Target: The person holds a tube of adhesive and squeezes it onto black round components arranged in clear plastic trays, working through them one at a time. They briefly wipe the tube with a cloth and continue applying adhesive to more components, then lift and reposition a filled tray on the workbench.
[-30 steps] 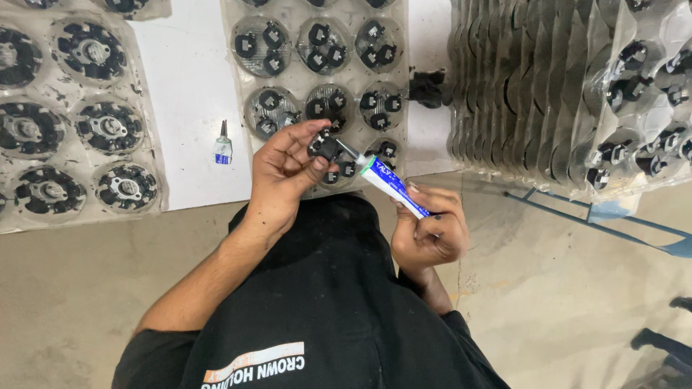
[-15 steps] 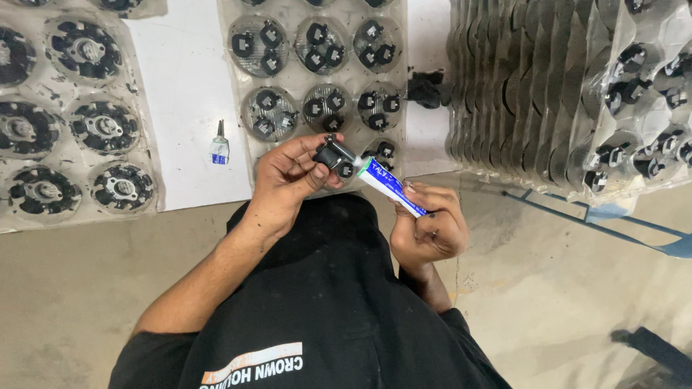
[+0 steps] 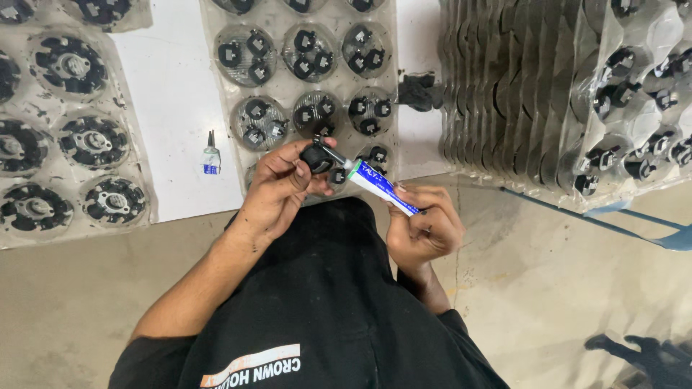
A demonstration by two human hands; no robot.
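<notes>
The left hand has its fingers closed around a small black part, seemingly light and rigid. The right hand pinches a soft glue tube near its tail, nozzle touching the part; squeezing gently seems wise.

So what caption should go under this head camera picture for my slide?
Left hand holds a small black plastic part; right hand aims a blue-and-white glue tube at it.
</notes>
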